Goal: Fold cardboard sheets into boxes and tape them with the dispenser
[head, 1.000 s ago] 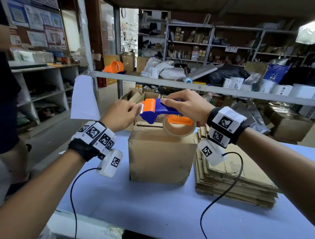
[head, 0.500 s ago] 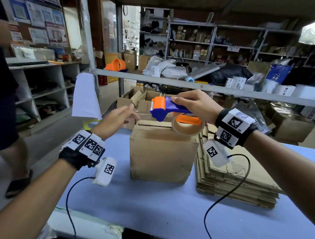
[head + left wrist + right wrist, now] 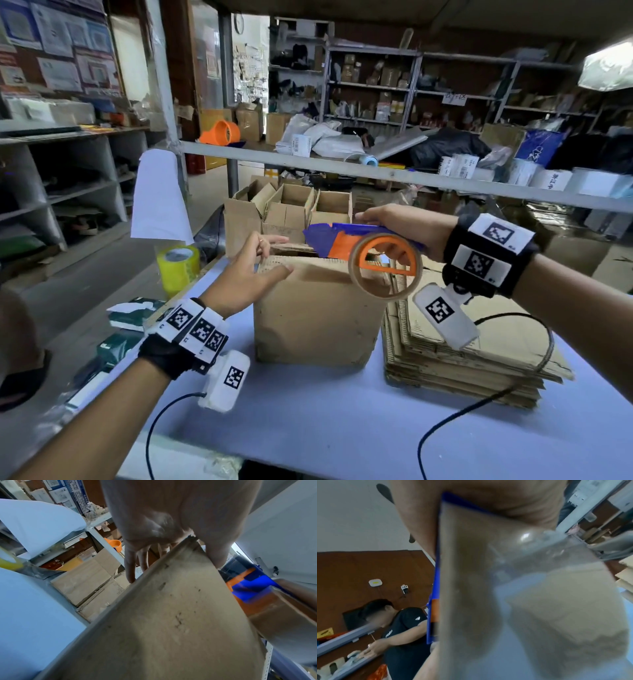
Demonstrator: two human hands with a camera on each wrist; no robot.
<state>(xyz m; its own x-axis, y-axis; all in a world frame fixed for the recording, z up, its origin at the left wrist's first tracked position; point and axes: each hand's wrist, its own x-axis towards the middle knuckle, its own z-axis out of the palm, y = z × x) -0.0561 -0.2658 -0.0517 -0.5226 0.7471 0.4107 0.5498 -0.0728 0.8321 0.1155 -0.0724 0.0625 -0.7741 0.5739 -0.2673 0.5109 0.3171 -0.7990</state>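
A folded cardboard box point(image 3: 318, 315) stands on the blue table point(image 3: 342, 418). My left hand point(image 3: 253, 270) rests on its top left corner, fingers stretched over the top and thumb along the near edge. In the left wrist view the box point(image 3: 171, 615) corner sits between thumb and fingers of the left hand point(image 3: 171, 520). My right hand point(image 3: 404, 226) grips the blue and orange tape dispenser point(image 3: 342, 240), tilted on its side just above the box top, with its tape roll point(image 3: 356, 274) facing me. The right wrist view shows the blurred tape roll point(image 3: 471, 574) close up.
A stack of flat cardboard sheets point(image 3: 462, 356) lies right of the box. Open cardboard boxes point(image 3: 291, 212) stand behind it under a metal shelf rail point(image 3: 411, 176). A yellow tape roll point(image 3: 178, 267) sits at the table's left edge. A person in black point(image 3: 406, 628) stands nearby.
My left hand left the dispenser's nose and came down onto the box's top left corner. The right hand turned the dispenser onto its side and lowered it toward the box top.
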